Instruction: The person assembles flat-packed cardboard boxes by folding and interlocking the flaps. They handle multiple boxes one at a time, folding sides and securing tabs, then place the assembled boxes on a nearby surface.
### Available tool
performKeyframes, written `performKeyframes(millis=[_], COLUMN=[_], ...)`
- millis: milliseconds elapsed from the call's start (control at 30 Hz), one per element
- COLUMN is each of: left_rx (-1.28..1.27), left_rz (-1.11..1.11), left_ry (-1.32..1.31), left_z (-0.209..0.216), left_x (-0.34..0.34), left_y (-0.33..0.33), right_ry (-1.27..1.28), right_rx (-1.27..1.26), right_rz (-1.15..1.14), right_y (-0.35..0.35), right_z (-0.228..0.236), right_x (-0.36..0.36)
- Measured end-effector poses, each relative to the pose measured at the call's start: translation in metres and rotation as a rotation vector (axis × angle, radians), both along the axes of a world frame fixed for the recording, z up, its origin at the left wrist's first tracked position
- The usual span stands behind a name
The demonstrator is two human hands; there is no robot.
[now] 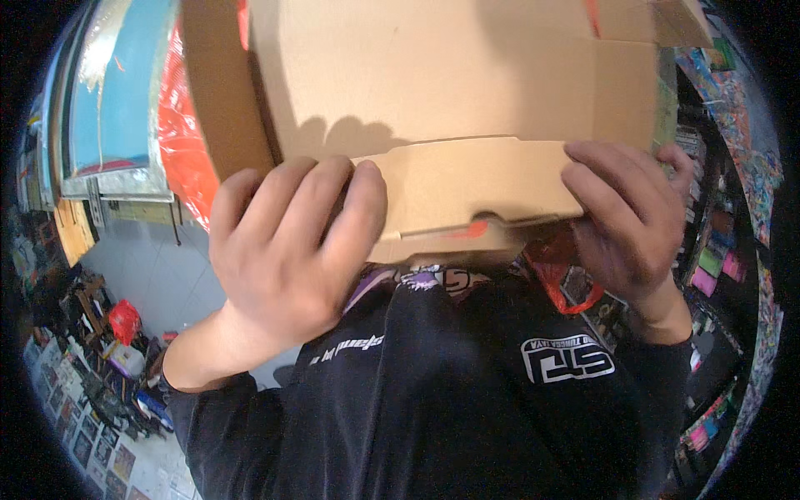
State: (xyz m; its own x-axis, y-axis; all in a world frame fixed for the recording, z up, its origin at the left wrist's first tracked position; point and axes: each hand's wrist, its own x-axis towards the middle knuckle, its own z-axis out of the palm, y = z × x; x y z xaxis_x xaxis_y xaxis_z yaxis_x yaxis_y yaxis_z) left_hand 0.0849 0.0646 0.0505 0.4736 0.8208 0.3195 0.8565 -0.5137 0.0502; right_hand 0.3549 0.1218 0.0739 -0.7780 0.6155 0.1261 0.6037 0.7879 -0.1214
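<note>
A brown cardboard box [433,75] lies open in front of me, its bare inside facing up. Its near wall [475,183] is folded over, with a small notch and a reddish mark along its lower edge. My left hand [292,242] is closed over the left end of this wall, fingers bent onto the inner face. At the other end, my right hand [629,208] grips the wall with its fingertips curled over the cardboard. Both thumbs are mostly hidden. The left side flap [229,83] stands up beyond my left hand.
Red plastic [183,117] sticks out beside the box on the left, next to a blue panel with a pale frame [117,92]. A red bag [562,271] hangs below my right hand. Mixed items [125,358] clutter the lower left floor; stacked goods line the right.
</note>
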Motion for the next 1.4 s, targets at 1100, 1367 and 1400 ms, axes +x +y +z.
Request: performKeyframes(millis=[1100, 1367, 1400], left_rx=[-0.742, -0.054, -0.003], left_rz=[-0.118, 0.118, 0.387], left_ry=[-0.294, -0.881, -0.994], left_z=[0.018, 0.008, 0.008], left_x=[0.025, -0.025, -0.033], left_y=[-0.022, -0.015, -0.028], right_ry=[0.026, 0.463, 0.527], right_rx=[-0.588, -0.235, -0.178], right_rz=[0.149, -0.303, -0.384], right_y=[-0.026, -0.008, 0.007], right_z=[-0.001, 0.012, 0.017], right_x=[-0.031, 0.009, 0.008])
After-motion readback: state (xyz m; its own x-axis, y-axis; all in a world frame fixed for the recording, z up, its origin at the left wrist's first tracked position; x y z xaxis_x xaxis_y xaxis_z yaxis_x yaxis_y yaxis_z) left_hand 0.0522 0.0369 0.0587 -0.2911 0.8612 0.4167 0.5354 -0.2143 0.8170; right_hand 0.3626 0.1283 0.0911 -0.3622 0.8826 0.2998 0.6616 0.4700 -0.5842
